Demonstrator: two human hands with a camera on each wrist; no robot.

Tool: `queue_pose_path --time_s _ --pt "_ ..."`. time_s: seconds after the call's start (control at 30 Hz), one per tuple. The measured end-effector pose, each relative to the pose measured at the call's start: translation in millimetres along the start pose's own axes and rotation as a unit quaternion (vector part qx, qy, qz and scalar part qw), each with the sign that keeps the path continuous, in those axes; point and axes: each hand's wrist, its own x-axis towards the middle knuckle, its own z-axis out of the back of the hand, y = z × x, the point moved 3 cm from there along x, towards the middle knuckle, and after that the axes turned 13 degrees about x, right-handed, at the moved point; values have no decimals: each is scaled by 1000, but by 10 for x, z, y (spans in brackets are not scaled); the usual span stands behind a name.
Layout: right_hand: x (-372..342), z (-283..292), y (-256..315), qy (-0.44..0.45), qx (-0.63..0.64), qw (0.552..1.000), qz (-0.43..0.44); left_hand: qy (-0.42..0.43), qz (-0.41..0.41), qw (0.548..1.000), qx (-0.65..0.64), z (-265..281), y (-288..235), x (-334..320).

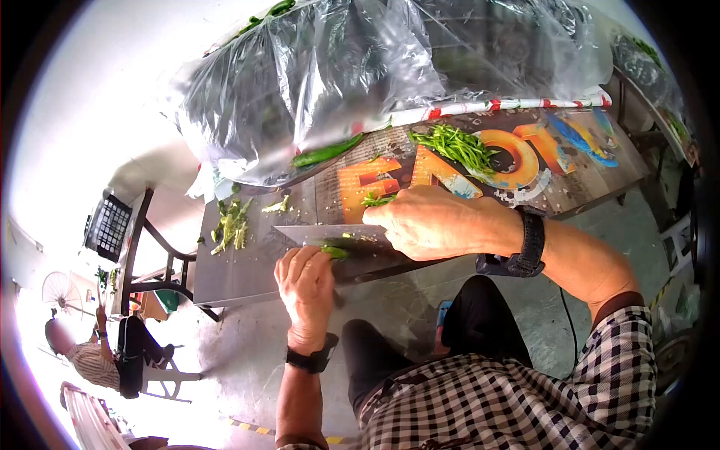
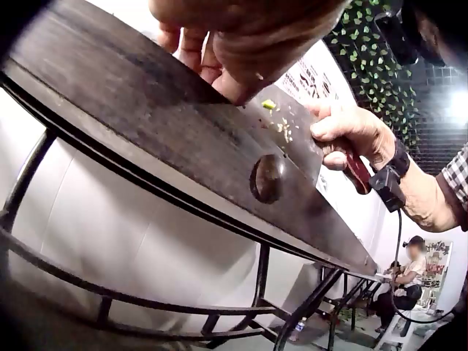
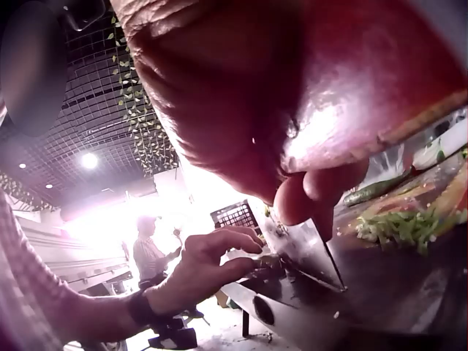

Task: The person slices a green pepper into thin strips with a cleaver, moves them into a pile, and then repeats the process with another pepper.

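My right hand [image 1: 442,223] grips the red-brown handle [image 2: 356,172] of a broad-bladed kitchen knife. Its blade [image 1: 330,234] reaches left over the table, with pale seeds and a green bit stuck to it. Just in front of the blade, my left hand [image 1: 306,289] holds a piece of green pepper [image 1: 335,253] down at the table's near edge, fingers bent over it and partly hiding it. Cut green strips [image 1: 375,199] lie beyond the right hand. Farther back sits a larger heap of sliced green pepper [image 1: 454,148].
Pepper trimmings [image 1: 232,225] are scattered on the left of the dark table [image 1: 277,262]. One whole long green pepper [image 1: 328,152] rests against the large clear plastic bag [image 1: 315,82] at the back. Another person [image 1: 97,356] sits at far left, near a black crate [image 1: 110,227].
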Motion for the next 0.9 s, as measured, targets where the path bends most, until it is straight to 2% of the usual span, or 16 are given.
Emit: queue_pose_path --time_s 0.07,0.17,0.37,0.4,0.5,0.53,0.63,0.7,0.9 --pt "17 -13 -12 0 -5 1000 -1 15 16 1000 11 28 72 -37" --pt "38 -30 -19 1 -2 1000 -6 60 57 995 -62 -10 168 -65" --pt "14 -20 -70 -24 11 1000 17 49 85 993 -70 -105 145 -61" --pt "9 3 -61 -32 5 999 28 51 81 993 -72 -132 106 -34" --pt "-70 122 -78 -2 12 998 -55 66 64 992 -83 -230 -24 67" --pt "-114 144 -122 -25 7 999 -26 74 53 992 -89 -267 -62 115" --pt "-223 230 -190 -22 5 998 -61 97 35 989 -105 -301 -158 232" --pt "-271 231 -210 -49 5 998 -39 96 26 988 -114 -299 -178 262" --pt "-291 227 -157 -48 -15 998 -35 104 108 979 -137 -310 -23 201"
